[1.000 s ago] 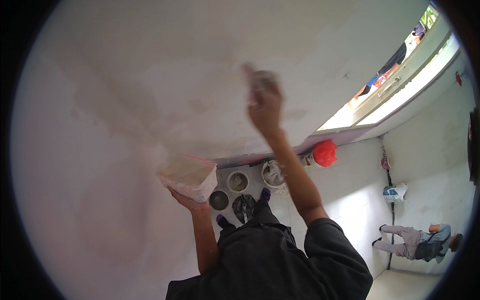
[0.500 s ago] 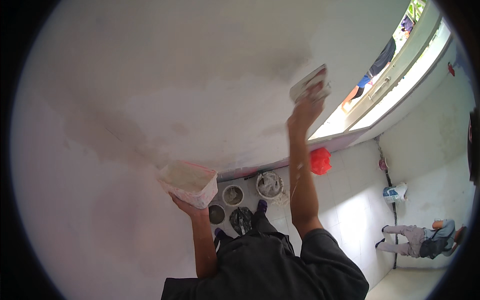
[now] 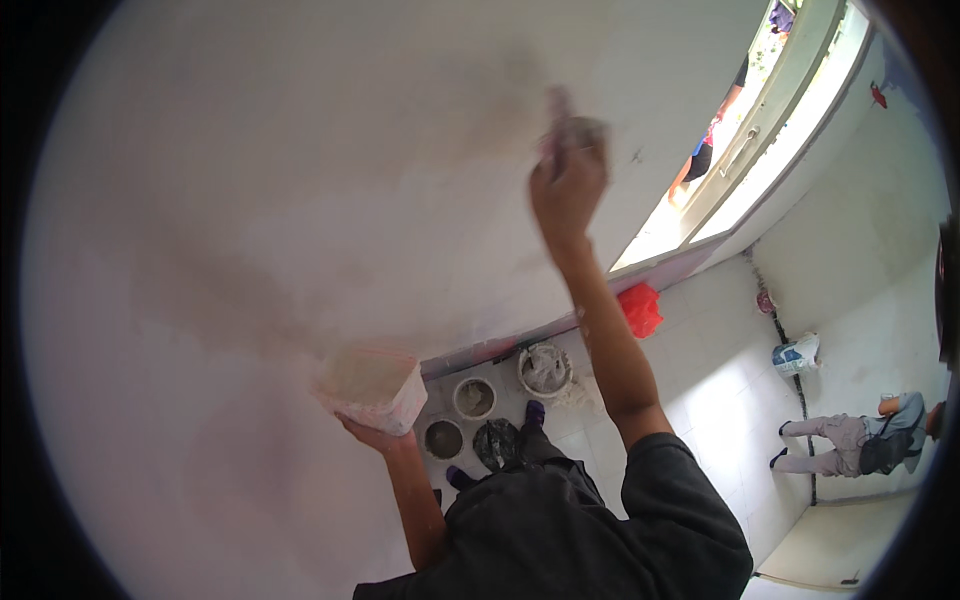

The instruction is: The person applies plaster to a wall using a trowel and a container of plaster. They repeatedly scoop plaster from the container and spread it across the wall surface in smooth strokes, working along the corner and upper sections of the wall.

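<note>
My left hand (image 3: 378, 437) supports a rectangular, plaster-smeared tub (image 3: 398, 395) from below, close to the wall. Pale, wet-looking filler (image 3: 368, 372) lies inside it. Higher up, my right hand (image 3: 570, 195) is closed round a flat plastering trowel (image 3: 559, 125), smeared by motion. The trowel is turned nearly edge-on at the white wall (image 3: 400, 200); whether its blade touches the surface I cannot tell. Damp, darker patches (image 3: 500, 110) show on the wall around the trowel and off to the left.
Several buckets, one a white bucket (image 3: 545, 370), stand at the wall's foot beside a black plastic bag (image 3: 496, 443). A red plastic bag (image 3: 641, 310) lies below the bright window (image 3: 770, 125), with someone outside. Another person (image 3: 880, 440) stands at the right.
My right hand has swept left and slightly up with the trowel, whose blade has turned from face-on to nearly edge-on. My left hand still holds the tub in about the same place.
</note>
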The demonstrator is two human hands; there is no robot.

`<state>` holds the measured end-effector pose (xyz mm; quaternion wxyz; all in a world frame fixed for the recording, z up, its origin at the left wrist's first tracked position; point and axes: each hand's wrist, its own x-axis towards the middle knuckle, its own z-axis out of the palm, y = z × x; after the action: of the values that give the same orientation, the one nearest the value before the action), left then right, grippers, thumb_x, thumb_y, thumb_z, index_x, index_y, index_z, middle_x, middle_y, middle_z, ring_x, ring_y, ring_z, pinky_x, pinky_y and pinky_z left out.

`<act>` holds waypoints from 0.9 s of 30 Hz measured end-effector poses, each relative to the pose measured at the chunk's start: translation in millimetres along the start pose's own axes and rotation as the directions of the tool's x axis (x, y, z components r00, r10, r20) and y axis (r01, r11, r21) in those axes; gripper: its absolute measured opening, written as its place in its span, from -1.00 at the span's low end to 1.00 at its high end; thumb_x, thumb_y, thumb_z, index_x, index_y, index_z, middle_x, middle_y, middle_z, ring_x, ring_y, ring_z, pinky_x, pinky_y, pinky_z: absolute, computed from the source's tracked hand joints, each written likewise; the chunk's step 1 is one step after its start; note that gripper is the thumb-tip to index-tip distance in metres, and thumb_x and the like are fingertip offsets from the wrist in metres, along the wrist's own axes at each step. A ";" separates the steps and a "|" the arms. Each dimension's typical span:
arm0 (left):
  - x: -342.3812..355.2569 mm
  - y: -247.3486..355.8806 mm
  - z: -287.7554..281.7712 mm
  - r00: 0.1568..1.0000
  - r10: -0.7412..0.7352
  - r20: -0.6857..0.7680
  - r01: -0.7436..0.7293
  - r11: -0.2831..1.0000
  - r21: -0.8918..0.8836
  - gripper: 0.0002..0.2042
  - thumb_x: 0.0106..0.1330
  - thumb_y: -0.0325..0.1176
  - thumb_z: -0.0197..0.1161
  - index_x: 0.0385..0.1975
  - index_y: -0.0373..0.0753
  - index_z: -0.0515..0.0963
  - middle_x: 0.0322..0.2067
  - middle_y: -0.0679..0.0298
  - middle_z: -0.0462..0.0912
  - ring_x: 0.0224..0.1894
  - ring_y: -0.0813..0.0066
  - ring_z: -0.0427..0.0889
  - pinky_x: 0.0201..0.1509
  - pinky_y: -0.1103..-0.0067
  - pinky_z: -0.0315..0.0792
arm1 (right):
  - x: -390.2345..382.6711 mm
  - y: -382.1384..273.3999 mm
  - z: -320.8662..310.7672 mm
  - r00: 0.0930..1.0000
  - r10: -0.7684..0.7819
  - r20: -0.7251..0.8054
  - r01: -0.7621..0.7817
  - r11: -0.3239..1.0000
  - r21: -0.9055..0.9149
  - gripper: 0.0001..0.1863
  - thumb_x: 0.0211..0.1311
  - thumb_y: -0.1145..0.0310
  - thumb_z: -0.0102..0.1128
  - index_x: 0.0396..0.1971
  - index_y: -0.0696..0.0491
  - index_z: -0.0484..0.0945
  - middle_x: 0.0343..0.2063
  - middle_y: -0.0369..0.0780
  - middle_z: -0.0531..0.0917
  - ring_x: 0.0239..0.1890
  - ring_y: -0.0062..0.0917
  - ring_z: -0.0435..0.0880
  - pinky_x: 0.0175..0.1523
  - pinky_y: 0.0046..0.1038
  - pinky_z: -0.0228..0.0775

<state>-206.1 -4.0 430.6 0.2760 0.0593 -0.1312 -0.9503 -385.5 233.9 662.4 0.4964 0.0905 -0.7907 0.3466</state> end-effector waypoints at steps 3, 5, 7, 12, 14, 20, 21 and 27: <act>14.7 -6.1 -32.8 0.999 -0.023 0.032 0.024 0.998 -0.050 -0.43 0.30 0.09 -0.10 0.23 -0.10 0.17 0.21 0.21 0.25 0.23 0.14 0.26 0.26 0.16 0.22 | 50.6 55.4 6.2 0.976 0.119 -0.185 -0.132 0.990 -0.058 -0.63 0.00 0.54 0.14 -0.11 -0.01 0.55 -0.22 -0.15 0.54 -0.09 -0.28 0.48 0.19 -0.23 0.22; 12.2 -19.0 -13.4 0.999 -0.034 0.037 0.034 0.999 -0.004 -0.43 0.31 0.10 -0.11 0.22 -0.10 0.18 0.20 0.21 0.27 0.23 0.14 0.26 0.25 0.17 0.23 | 27.6 62.1 33.7 0.961 -0.081 -0.265 0.011 0.967 -0.256 -0.63 -0.02 0.58 0.11 -0.12 0.08 0.56 -0.15 -0.11 0.54 -0.05 -0.21 0.49 0.12 -0.21 0.27; 17.3 -26.6 -10.5 0.999 -0.034 0.011 0.034 0.999 0.040 -0.44 0.31 0.10 -0.12 0.22 -0.09 0.19 0.19 0.22 0.27 0.22 0.15 0.27 0.25 0.18 0.23 | -21.6 50.4 62.7 0.981 -0.140 -0.131 0.108 0.968 -0.226 -0.64 -0.04 0.56 0.15 -0.14 0.15 0.56 -0.07 -0.05 0.53 0.02 -0.15 0.46 0.15 -0.18 0.22; 19.5 -40.0 8.0 0.993 -0.064 -0.100 0.069 0.996 0.051 -0.45 0.33 0.11 -0.17 0.22 -0.09 0.18 0.19 0.24 0.27 0.22 0.17 0.27 0.26 0.20 0.23 | -64.3 69.5 19.2 0.983 0.177 -0.048 -0.169 0.976 0.140 -0.69 0.20 0.40 0.12 -0.07 0.17 0.51 -0.11 -0.15 0.55 -0.02 -0.41 0.50 0.10 -0.38 0.29; 18.0 -37.9 -1.3 0.993 -0.078 -0.094 0.079 0.997 0.008 -0.44 0.33 0.11 -0.17 0.23 -0.08 0.16 0.20 0.24 0.25 0.23 0.16 0.26 0.26 0.20 0.22 | 2.0 59.9 -22.7 0.684 0.721 0.108 -0.581 0.450 0.678 -0.66 0.34 0.31 -0.09 -0.01 0.21 0.36 -0.24 -0.28 0.50 -0.22 -0.61 0.49 -0.08 -0.52 0.35; 7.3 -43.7 26.4 0.990 -0.114 -0.084 0.116 0.993 0.014 -0.53 0.36 0.02 -0.13 0.16 -0.09 0.25 0.14 0.26 0.33 0.18 0.23 0.31 0.23 0.26 0.26 | 60.1 54.4 -5.2 0.941 0.313 -0.129 -0.202 0.824 0.529 -0.81 0.02 0.56 -0.07 -0.32 0.18 0.45 -0.45 -0.26 0.50 -0.44 -0.52 0.45 -0.37 -0.47 0.32; 6.8 -40.0 25.0 0.990 -0.125 -0.064 0.124 0.992 -0.010 -0.57 0.37 -0.02 -0.12 0.12 -0.11 0.31 0.10 0.27 0.37 0.15 0.27 0.34 0.21 0.31 0.29 | 56.2 35.1 5.8 0.951 0.266 -0.158 -0.188 0.902 0.388 -0.81 -0.02 0.59 -0.07 -0.35 0.19 0.46 -0.47 -0.19 0.51 -0.45 -0.41 0.47 -0.36 -0.43 0.33; 15.0 -18.1 9.0 0.997 -0.041 -0.059 0.040 0.999 -0.015 -0.45 0.32 0.09 -0.12 0.24 -0.04 0.16 0.21 0.23 0.25 0.23 0.11 0.25 0.25 0.11 0.21 | -17.1 -6.2 9.9 0.974 -0.209 0.086 0.182 0.951 0.250 -0.51 -0.22 0.72 -0.04 -0.18 0.09 0.57 -0.51 -0.16 0.48 -0.48 -0.30 0.46 -0.30 -0.40 0.36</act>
<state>-229.5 4.6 433.5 0.2610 0.0880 -0.1151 -0.9544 -381.3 219.5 648.1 0.4687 0.2470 -0.7565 0.3835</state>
